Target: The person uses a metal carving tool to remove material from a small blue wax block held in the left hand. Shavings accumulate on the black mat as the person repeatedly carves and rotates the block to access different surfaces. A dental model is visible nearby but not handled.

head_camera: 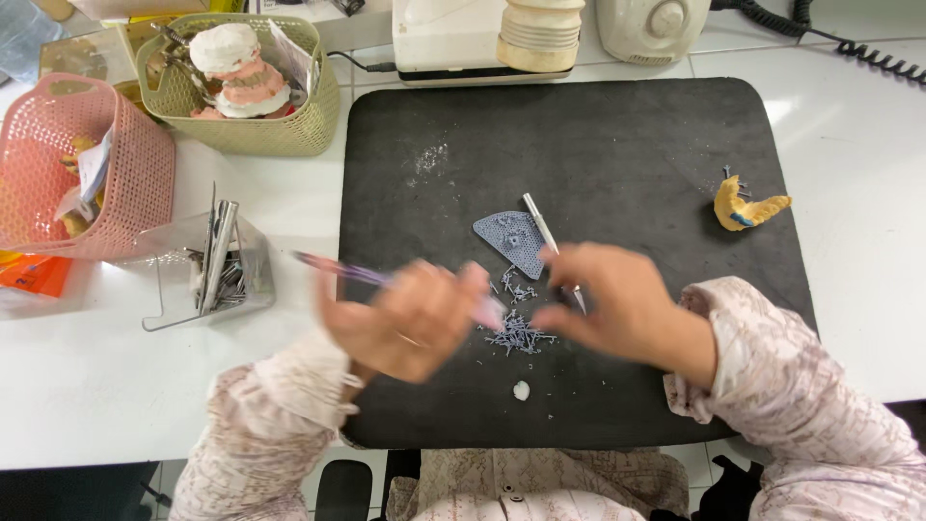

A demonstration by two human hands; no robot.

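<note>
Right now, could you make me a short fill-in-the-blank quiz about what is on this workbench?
1. The hands work over a ____ mat.
2. The left hand holds a thin ____ tool.
3. The grey mesh piece lies beside the ____ hand.
4. The plaster dental model sits in the ____ basket.

Missing words: black; purple; right; green

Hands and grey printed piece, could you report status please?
Left hand grips purple-handled tool. Right hand holds slim metal tool. Flat grey printed piece on mat, clippings beside.
</note>
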